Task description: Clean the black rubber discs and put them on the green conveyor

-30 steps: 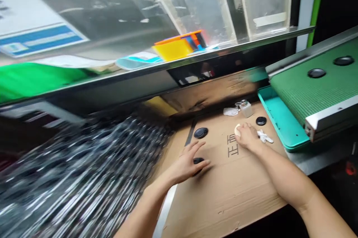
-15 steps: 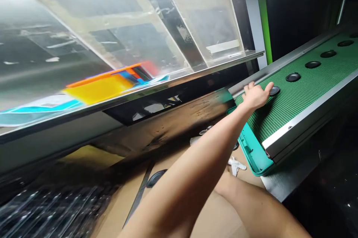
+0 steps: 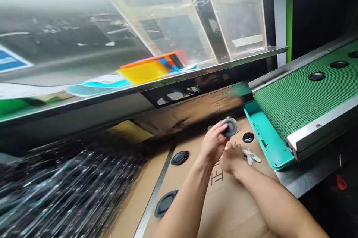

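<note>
My left hand (image 3: 214,144) pinches a small round black disc (image 3: 231,127) with a raised rim, held up above the cardboard. Just below and to the right, my right hand (image 3: 232,157) is low over the sheet with its fingers curled; whatever they hold, if anything, is hidden. Beside it lies a crumpled white scrap (image 3: 251,156). Another black disc (image 3: 248,137) rests on the cardboard (image 3: 232,200) to the right of my hands. Further black discs, one upper (image 3: 179,157) and one lower (image 3: 165,205), lie to the left.
On the right, a green mesh conveyor belt (image 3: 291,100) with metal side rails carries several black discs (image 3: 316,76). A teal tray (image 3: 268,144) sits under its end. Shiny clear plastic trays (image 3: 69,193) fill the lower left. A ledge above holds a yellow box (image 3: 145,72).
My left hand has come back from the belt's end to above the cardboard, now with a disc in it. The nearest disc is gone from the belt. The view has shifted left.
</note>
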{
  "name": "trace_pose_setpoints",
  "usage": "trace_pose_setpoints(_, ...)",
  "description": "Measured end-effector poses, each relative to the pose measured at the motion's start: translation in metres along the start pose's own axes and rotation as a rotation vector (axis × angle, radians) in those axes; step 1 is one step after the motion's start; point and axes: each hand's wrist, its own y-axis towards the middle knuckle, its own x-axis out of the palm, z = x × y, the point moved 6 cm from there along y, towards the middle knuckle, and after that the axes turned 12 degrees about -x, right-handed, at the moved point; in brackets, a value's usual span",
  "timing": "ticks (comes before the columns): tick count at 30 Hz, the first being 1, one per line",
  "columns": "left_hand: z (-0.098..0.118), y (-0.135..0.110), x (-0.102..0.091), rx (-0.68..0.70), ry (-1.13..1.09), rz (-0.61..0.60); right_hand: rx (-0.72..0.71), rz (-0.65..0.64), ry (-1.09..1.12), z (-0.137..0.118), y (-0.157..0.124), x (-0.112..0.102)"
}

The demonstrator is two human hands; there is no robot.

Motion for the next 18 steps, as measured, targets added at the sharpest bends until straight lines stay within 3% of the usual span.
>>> trace_pose_setpoints(2,-0.043,-0.008,-0.072,-0.100,-0.044,0.159,0.043,0.009,-0.078,0.002,-0.001,-0.002)
trace_pose_setpoints(3,-0.062,-0.010,-0.099,-0.128,-0.038,0.209,0.047,0.011,-0.107,0.002,-0.002,-0.004)
trace_pose_setpoints(4,-0.078,-0.012,-0.120,-0.138,-0.027,0.263,0.035,0.010,-0.121,0.002,-0.003,-0.005)
trace_pose_setpoints(6,-0.100,-0.013,-0.144,-0.148,-0.011,0.334,0.013,0.012,-0.133,0.001,-0.004,-0.007)
trace_pose_setpoints(9,-0.111,-0.009,-0.150,-0.160,-0.087,0.367,0.012,0.116,-0.123,0.002,-0.003,-0.018)
trace_pose_setpoints(13,-0.103,-0.009,-0.142,-0.164,-0.261,0.323,-0.090,0.352,-0.031,-0.012,-0.003,-0.033)
trace_pose_setpoints(18,-0.101,-0.014,-0.128,-0.164,-0.538,0.207,-0.233,0.313,0.065,-0.036,-0.006,-0.021)
